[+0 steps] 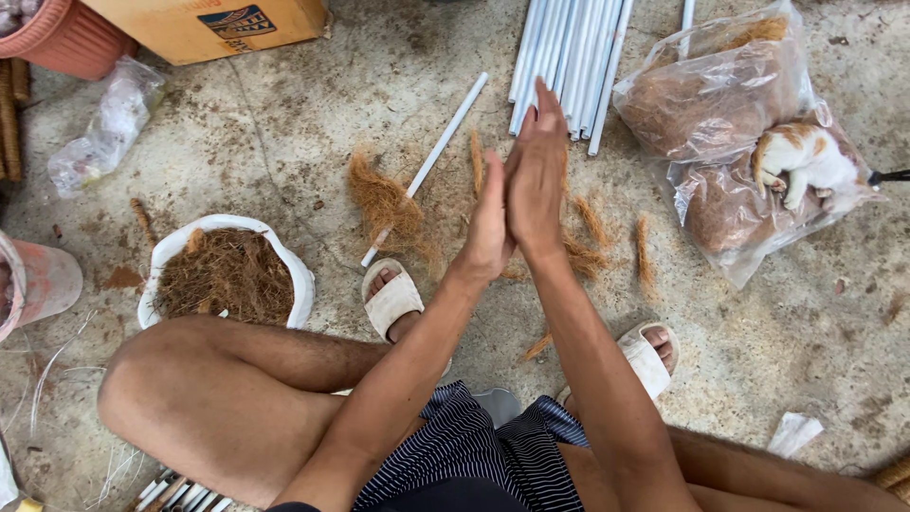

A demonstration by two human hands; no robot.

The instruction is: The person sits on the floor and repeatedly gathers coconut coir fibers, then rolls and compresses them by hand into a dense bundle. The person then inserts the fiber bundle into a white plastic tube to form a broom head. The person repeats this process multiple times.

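Currently left hand [490, 223] and right hand [537, 175] are pressed palm to palm, fingers straight and together, seemingly rolling brown fibre [567, 180] barely visible between them. Several rolled fibre strands [591, 220] already lie on the concrete floor [284, 142]; one white tube [427, 166] carries a fibre tuft [384, 201], while the tube bundle [569, 57] and fibre-filled white sack [226, 275] suggest plenty left.

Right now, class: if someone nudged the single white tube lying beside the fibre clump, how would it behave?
The single white tube looks round and smooth, so it would probably roll. It seems stiff and light. The fibre clump over its lower end might check it.
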